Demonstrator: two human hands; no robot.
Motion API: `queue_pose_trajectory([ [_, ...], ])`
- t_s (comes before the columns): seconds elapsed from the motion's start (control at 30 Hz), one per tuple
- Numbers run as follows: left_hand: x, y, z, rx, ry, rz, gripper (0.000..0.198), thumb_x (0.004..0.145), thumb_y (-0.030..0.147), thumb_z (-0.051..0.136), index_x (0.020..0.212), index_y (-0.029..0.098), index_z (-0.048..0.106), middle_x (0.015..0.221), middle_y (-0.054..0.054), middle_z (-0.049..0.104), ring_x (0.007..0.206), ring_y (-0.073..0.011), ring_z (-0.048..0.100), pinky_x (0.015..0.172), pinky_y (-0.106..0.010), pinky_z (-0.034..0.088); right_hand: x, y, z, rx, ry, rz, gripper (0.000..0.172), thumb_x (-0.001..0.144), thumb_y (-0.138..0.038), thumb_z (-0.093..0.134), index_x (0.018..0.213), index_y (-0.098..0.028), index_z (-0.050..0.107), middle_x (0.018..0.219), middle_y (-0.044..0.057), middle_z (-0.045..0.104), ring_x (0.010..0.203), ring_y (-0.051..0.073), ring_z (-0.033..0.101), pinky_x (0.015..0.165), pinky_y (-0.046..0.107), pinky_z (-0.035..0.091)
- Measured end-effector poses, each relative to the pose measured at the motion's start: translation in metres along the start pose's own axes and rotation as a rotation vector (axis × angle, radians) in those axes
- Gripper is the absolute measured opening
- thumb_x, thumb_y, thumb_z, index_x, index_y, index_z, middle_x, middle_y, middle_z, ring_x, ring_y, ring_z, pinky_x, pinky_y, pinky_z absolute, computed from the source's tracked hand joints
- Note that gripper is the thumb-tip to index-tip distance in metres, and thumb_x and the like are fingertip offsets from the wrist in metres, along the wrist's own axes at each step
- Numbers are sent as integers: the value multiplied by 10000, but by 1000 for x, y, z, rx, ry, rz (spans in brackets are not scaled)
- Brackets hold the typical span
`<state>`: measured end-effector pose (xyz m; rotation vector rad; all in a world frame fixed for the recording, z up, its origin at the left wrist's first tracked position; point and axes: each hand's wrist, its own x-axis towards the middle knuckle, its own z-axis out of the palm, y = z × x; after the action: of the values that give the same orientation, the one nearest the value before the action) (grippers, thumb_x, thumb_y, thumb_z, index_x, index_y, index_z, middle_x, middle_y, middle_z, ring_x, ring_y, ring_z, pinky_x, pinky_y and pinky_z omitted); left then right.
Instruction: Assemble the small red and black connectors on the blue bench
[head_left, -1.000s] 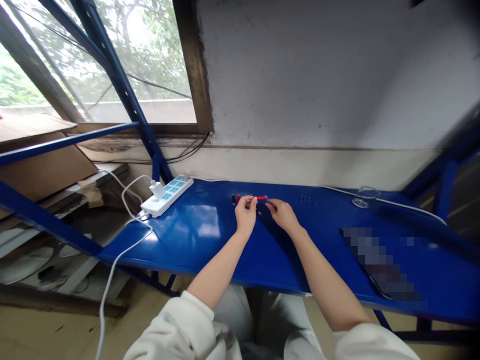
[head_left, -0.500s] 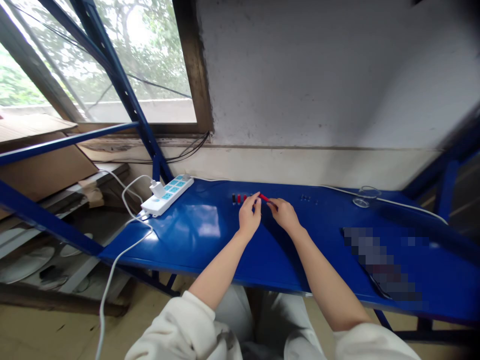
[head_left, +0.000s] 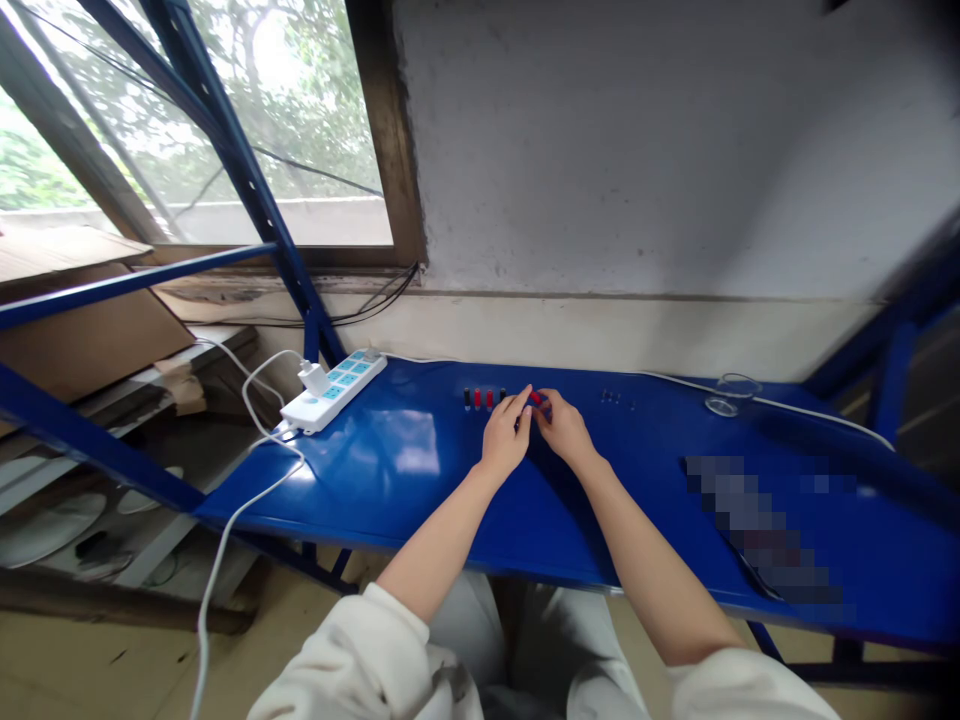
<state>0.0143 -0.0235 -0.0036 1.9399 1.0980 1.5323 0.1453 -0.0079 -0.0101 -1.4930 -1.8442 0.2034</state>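
Plainly tiny, the red piece (head_left: pixel 535 398) is pinched in the narrowed fingers of the right hand (head_left: pixel 566 432), the left hand (head_left: pixel 504 440) touching it with a grip I cannot tell, low over the desk (head_left: pixel 390 450) beside the row of pegs (head_left: pixel 480 398), which a slip might topple; fingertips hide its shape.

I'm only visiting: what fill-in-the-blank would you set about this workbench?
The left hand and right hand meet at a small ___ piece.
The table is painted ___.
The power strip lies to the ___ of both hands.
Missing words: red, blue, left.
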Motion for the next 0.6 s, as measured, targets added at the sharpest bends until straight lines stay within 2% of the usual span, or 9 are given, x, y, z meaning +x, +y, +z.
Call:
queue_pose_trajectory([
  [0.2,3,0,-1,-37,104,-5,221,806,326,484,914,211,640,914,-63,606,792,-153,564,780,-306,453,-1,-5,1,51,-10,-59,293,805,-281,424,1074,-177,476,861,73,621,656,145,575,579,242,401],
  [0.33,3,0,0,-70,109,-48,269,802,344,490,1001,202,604,895,-63,610,720,-128,553,688,-262,457,-1,-6,3,90,2,-25,203,811,-297,419,955,-177,497,791,62,628,616,148,577,554,240,395],
  [0.43,5,-1,-2,-139,170,-131,326,817,373,457,1058,185,569,907,-79,607,696,-121,551,609,-231,447,4,-4,6,137,44,41,157,792,-328,455,815,-179,498,693,47,619,597,153,575,544,239,391],
  [0.6,9,-9,-3,-265,307,-286,308,832,394,411,919,157,589,825,-59,606,640,-99,544,645,-234,448,18,0,21,65,-41,135,114,706,-270,559,658,-185,501,635,19,601,588,143,559,529,229,372],
])
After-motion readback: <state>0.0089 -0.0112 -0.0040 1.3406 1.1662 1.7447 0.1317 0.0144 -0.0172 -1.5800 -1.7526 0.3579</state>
